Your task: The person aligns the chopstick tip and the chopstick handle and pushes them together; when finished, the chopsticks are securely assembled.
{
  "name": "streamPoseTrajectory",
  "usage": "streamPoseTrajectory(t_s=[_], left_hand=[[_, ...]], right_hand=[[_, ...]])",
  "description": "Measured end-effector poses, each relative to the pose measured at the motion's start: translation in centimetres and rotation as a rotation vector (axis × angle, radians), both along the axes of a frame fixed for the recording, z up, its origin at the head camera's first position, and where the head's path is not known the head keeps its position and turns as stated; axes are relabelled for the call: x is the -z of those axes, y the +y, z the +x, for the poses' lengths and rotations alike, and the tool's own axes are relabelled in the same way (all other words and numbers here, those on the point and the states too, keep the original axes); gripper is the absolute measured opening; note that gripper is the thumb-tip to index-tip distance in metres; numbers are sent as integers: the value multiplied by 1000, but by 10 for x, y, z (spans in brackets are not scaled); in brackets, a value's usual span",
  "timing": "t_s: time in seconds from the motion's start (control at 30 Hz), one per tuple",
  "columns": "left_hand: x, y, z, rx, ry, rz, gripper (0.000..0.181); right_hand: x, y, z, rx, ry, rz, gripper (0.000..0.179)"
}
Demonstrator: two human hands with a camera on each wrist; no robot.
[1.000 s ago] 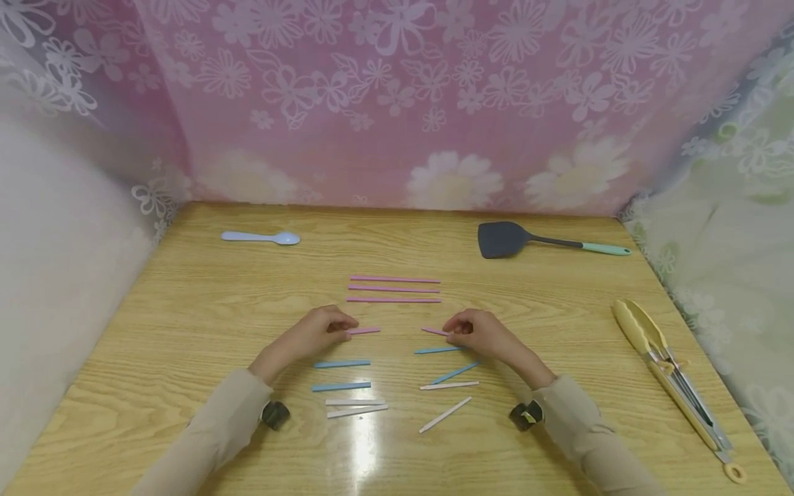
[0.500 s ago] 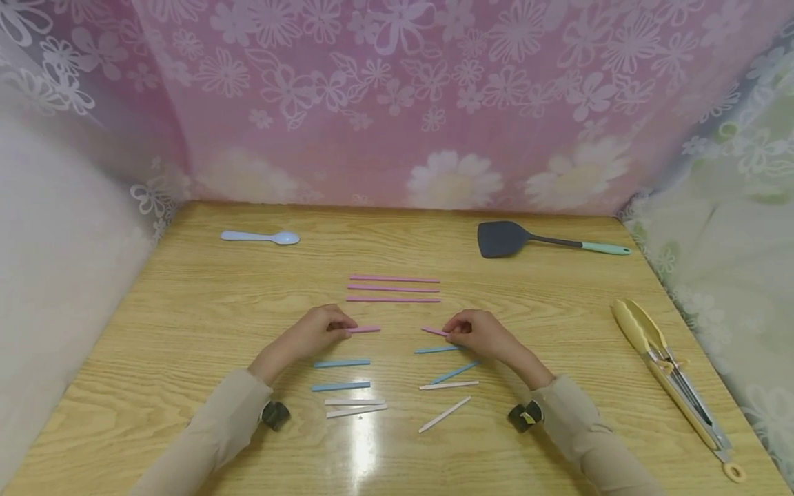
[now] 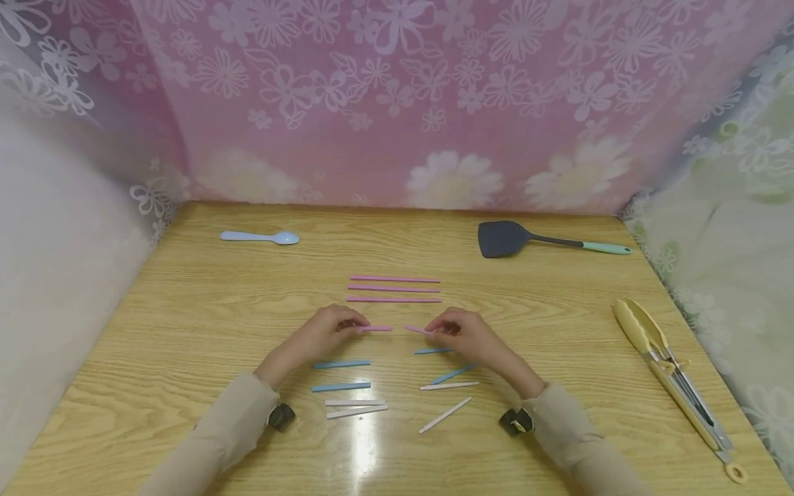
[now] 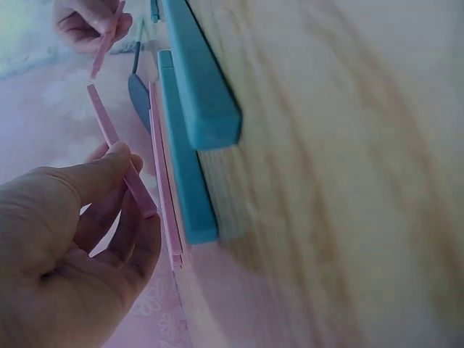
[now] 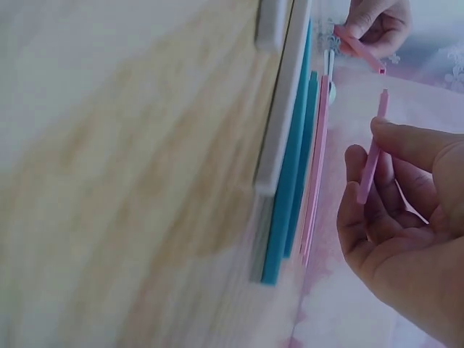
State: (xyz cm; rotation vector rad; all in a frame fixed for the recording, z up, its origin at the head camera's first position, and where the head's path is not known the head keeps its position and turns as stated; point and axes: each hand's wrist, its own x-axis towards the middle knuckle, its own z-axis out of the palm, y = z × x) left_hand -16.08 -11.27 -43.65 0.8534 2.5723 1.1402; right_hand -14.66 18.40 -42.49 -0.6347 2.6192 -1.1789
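Note:
My left hand (image 3: 329,333) pinches a pink chopstick half (image 4: 102,116) between thumb and fingers. A second pink chopstick half (image 5: 370,170), with a small narrow tip at its inner end, is pinched by my right hand (image 3: 465,337). Their inner ends face each other across a small gap, above the table. Just beyond the hands lie three long pink chopsticks (image 3: 393,300), side by side. Blue chopstick halves (image 3: 341,387) and white chopstick halves (image 3: 356,412) lie on the near left; more blue halves (image 3: 453,374) and white halves (image 3: 445,415) lie on the near right.
At the back left of the wooden table (image 3: 155,331) lies a light blue spoon (image 3: 260,238). A dark spatula (image 3: 502,240) with a green handle is at the back right. Yellow-tipped tongs (image 3: 673,379) lie along the right edge. A pink flowered cloth (image 3: 372,103) hangs behind.
Both hands have moved inward, bringing the two pink chopstick halves closer together. The gap between their ends is much smaller. Everything on the table lies as before.

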Motion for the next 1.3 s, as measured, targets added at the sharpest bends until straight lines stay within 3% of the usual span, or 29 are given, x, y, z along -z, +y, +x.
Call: streamPoseTrajectory(t_s=[0.33, 0.87, 1.3], left_hand=[[-3, 3, 2, 15, 18, 21, 16], [-7, 4, 3, 7, 37, 15, 15], [-6, 6, 3, -8, 42, 12, 17]], right_hand=[[-2, -10, 3, -48, 64, -25, 8], [-4, -13, 5, -17, 35, -17, 9], [-4, -18, 3, -6, 77, -15, 13]])
